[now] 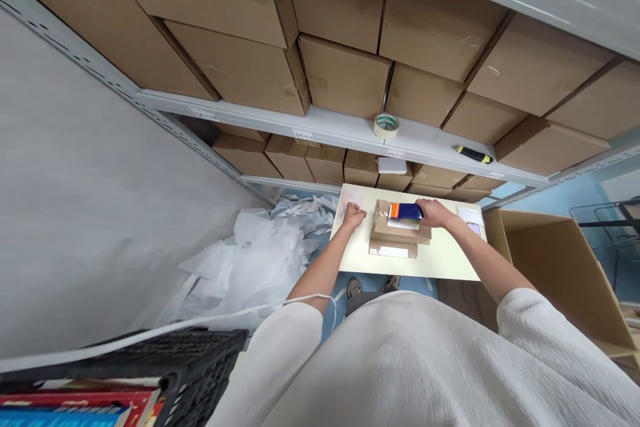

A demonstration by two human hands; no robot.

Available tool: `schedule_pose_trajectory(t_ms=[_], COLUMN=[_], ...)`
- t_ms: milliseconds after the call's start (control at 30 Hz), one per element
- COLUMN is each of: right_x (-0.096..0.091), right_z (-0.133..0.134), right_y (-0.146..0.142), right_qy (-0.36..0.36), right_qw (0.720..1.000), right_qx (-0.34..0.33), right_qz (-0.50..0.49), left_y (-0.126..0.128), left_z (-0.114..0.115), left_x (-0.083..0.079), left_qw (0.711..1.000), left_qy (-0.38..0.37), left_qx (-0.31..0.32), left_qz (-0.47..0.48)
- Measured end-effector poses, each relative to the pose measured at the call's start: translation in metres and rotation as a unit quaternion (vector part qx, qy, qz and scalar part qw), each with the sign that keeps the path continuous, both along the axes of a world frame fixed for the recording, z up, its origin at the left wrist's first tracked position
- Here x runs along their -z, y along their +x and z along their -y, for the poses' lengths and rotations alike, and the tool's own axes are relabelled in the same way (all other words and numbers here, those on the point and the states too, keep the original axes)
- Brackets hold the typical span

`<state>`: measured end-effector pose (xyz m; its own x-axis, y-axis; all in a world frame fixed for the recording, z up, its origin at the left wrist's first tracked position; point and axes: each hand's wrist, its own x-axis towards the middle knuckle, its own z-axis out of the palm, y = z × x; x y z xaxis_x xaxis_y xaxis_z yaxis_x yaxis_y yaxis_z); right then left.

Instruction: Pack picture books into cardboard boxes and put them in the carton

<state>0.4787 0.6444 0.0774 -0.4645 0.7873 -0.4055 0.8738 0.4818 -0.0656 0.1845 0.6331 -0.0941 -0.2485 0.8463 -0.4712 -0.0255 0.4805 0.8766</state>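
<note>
Faces a shelf rack (340, 130) packed with brown cartons (345, 77); open carton (560, 260) beyond the right edge of the pale tabletop (450, 260). Near the tabletop's far edge, a stack of small boxes (400, 237). Grips a tape dispenser (406, 211) on the stack's top with the right hand (436, 213), fingers wrapped round it. Left hand (354, 215) fisted just left of the stack, contents unclear.

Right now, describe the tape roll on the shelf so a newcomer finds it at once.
Look at the metal shelf above the cream table. On its front ledge, ahead of the cardboard boxes, sits the tape roll. It is the only round, pale ring there; the yellow-and-black tool to its right is long.
</note>
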Motion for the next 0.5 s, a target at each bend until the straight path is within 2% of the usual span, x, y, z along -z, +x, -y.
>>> schedule_pose_trajectory(t_ms=[100, 300, 400, 500], right_x=[0.001, 0.0, 0.0, 0.001], right_z=[-0.001, 0.002, 0.004, 0.004], right_y=[-0.001, -0.002, -0.002, -0.001], right_qy=[-0.003, -0.002, -0.004, 0.001], right_qw=[1.0, 1.0, 1.0, 1.0], right_qx=[0.004, 0.009, 0.011, 0.009], right_qz=[0.007, 0.001, -0.002, -0.009], left_y=[0.008, 0.028, 0.027, 0.025], left_z=[0.002, 0.009, 0.013, 0.018], left_x=[0.007, 0.012, 0.009, 0.001], left_qw=[0.998, 0.998, 0.998, 0.995], left_qy=[-0.045, -0.058, 0.005, 0.081], left_qx=[0.03, 0.032, 0.022, 0.043], left_qz=[0.009, -0.019, -0.06, -0.037])
